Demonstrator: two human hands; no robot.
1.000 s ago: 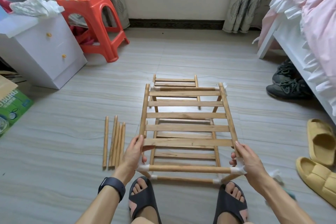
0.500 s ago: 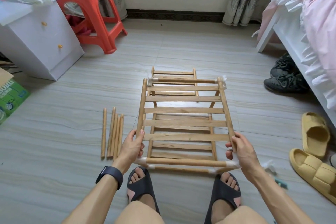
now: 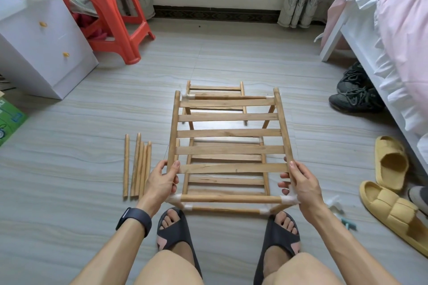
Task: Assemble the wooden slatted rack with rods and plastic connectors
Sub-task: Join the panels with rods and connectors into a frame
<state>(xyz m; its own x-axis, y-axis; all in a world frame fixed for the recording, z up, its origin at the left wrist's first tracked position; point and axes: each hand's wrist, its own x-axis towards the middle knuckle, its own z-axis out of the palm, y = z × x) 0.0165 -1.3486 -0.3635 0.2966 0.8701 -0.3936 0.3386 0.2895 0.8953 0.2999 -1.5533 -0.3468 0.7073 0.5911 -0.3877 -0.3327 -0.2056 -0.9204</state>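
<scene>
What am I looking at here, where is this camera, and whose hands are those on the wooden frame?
There is no machine: a person works with two bare hands. The one camera sits on their head and looks forward and down, so their black sandals show at the bottom. The left hand and the right hand each grip a side rail of the pale wooden slatted rack, which rests on the grey tiled floor. At its near corners, white plastic connectors join round rods. Several loose wooden rods lie on the floor to its left. Nearby stand an orange plastic stool and a white drawer cabinet; yellow slippers lie to the right.
</scene>
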